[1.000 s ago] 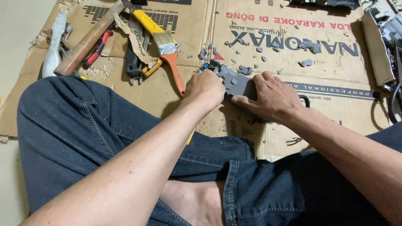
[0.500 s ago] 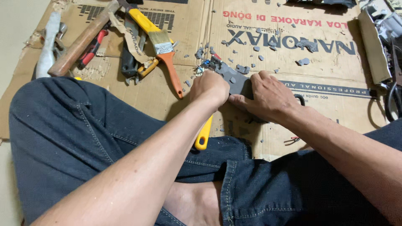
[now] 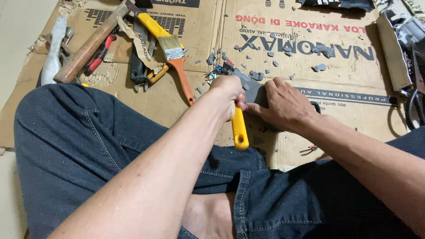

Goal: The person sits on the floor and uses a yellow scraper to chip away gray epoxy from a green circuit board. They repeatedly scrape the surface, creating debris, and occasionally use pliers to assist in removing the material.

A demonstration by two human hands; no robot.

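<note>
My left hand (image 3: 228, 90) clenched around a yellow handle (image 3: 239, 130), its tip hidden, my right hand (image 3: 283, 104) flat, pressing what looked like a grey casing (image 3: 256, 92) onto cardboard (image 3: 345, 110)

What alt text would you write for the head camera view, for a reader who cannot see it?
A seated person's left hand grips a yellow-handled tool while the right hand presses a grey piece onto flattened cardboard. A paintbrush and hammer lie nearby.
</note>
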